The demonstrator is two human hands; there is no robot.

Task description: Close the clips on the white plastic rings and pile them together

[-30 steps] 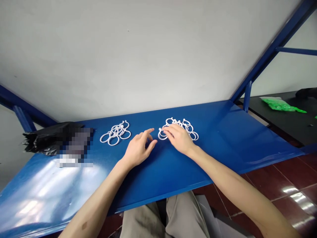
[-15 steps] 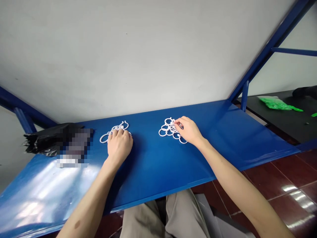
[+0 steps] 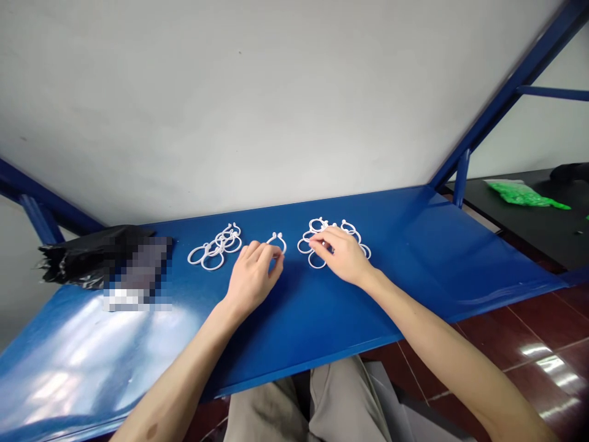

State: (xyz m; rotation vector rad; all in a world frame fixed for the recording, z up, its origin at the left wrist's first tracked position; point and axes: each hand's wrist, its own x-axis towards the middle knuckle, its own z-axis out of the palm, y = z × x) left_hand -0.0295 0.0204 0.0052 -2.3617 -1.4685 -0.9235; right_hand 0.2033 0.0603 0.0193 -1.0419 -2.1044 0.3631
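My left hand (image 3: 255,274) pinches a white open shower curtain ring (image 3: 284,244) with ball ends, held between the two piles. Left of that hand, several like rings (image 3: 212,268) lie overlapped on the blue table (image 3: 294,319). Over the right pile of white rings (image 3: 317,267), my right hand (image 3: 344,253) has its thumb and fingers closed together among the rings. It seems to grip one at the pile's left side, though the fingers partly hide it.
A crumpled black plastic bag (image 3: 87,255) and a blurred dark flat item (image 3: 142,264) lie at the table's left. Blue frame bars (image 3: 501,92) rise at both ends, with a pale wall (image 3: 257,123) behind. Green bagged items (image 3: 519,192) rest on a black surface at right.
My left hand has moved right from the left pile, carrying one ring and uncovering the others. My right hand has shifted slightly left and down over its pile, where the rings are more spread.
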